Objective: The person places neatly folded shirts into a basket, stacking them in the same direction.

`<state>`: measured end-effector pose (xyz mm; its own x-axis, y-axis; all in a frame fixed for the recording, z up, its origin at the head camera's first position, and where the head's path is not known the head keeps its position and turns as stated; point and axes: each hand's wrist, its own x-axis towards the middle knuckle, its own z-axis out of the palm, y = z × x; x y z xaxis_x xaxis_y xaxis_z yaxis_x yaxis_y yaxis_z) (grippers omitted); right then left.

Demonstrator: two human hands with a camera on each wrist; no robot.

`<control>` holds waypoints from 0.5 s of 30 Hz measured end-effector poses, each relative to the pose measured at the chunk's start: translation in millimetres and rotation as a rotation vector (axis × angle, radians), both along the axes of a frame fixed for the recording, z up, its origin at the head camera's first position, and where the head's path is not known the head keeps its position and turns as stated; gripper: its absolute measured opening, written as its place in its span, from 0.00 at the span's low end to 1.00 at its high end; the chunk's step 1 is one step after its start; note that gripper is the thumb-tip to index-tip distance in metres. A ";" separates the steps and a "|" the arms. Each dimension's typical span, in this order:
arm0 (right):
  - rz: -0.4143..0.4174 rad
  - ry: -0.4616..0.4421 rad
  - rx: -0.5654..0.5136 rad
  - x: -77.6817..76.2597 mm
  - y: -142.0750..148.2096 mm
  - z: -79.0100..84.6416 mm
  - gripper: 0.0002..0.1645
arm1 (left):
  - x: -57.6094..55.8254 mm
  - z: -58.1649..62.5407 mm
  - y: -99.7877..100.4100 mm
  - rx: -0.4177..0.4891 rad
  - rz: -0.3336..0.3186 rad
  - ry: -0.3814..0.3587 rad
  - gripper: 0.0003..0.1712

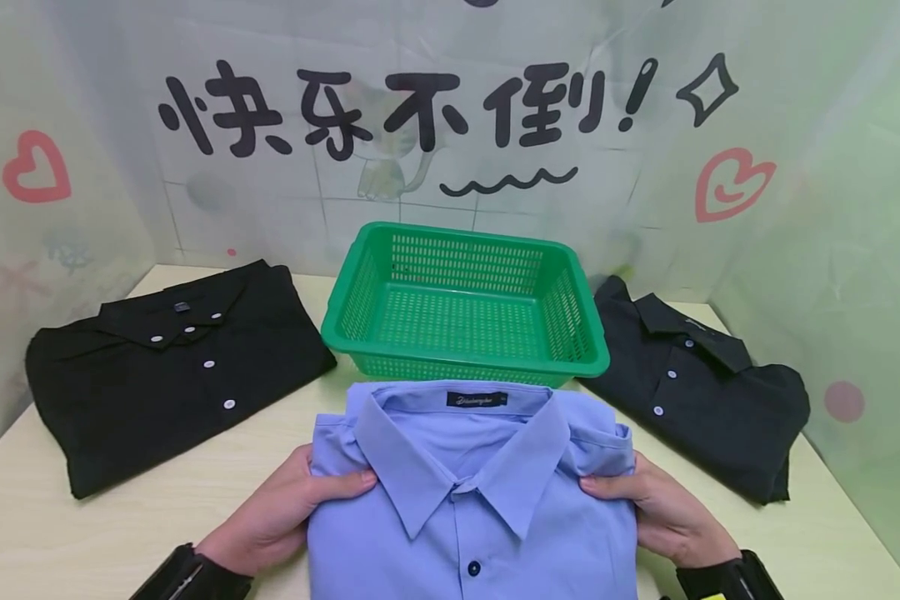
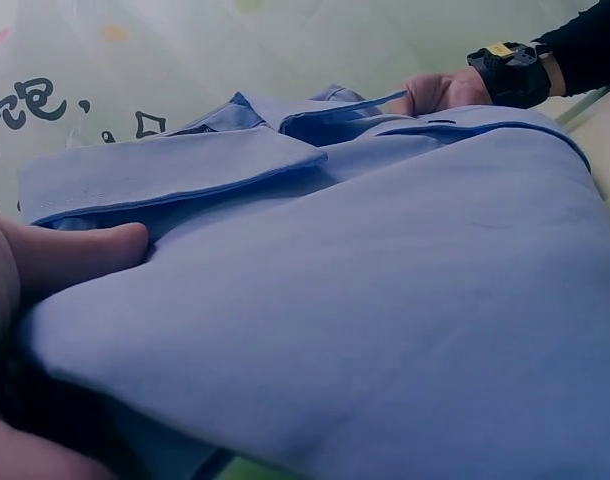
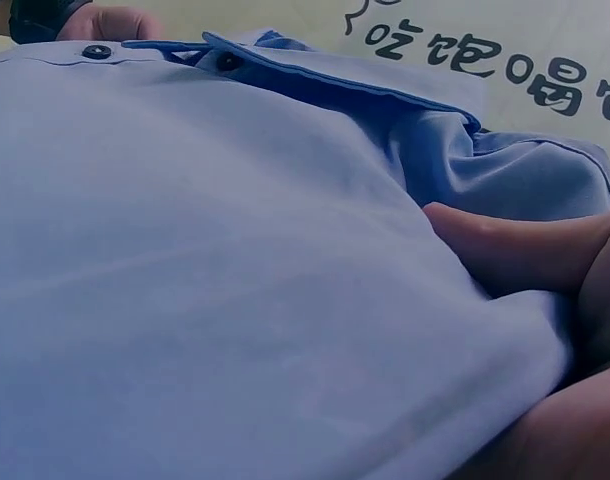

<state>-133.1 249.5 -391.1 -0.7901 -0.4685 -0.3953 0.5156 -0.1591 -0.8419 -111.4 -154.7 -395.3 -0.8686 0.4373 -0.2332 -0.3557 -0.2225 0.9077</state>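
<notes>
Holding a folded blue shirt (image 1: 468,500), both hands, near centre of scene.
Left hand (image 1: 288,508) grasps the shirt's left side and right hand (image 1: 663,512) its right side, thumbs (image 1: 345,485) on top; the collar (image 1: 405,467) lies at the far end. Pale tabletop (image 1: 157,517) shows on either side. Beyond stands a green basket (image 1: 461,321), flanked by a black shirt (image 1: 172,392) left and a dark shirt (image 1: 697,408) right. Farthest is a printed backdrop (image 1: 607,192).
</notes>
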 end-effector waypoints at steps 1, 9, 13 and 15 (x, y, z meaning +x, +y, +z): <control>-0.005 -0.003 0.005 0.0 -0.2 0.9 0.43 | 0.2 0.5 -0.3 0.004 0.001 0.001 0.27; 0.012 0.014 -0.033 -0.9 0.3 4.2 0.42 | 1.4 7.0 0.1 -0.026 0.023 0.016 0.27; 0.006 0.026 -0.040 -1.2 2.7 4.6 0.41 | 1.1 9.8 2.1 -0.048 0.036 0.005 0.30; 0.004 0.039 -0.032 -1.4 3.6 4.6 0.40 | 0.6 10.0 3.1 -0.063 0.039 0.006 0.30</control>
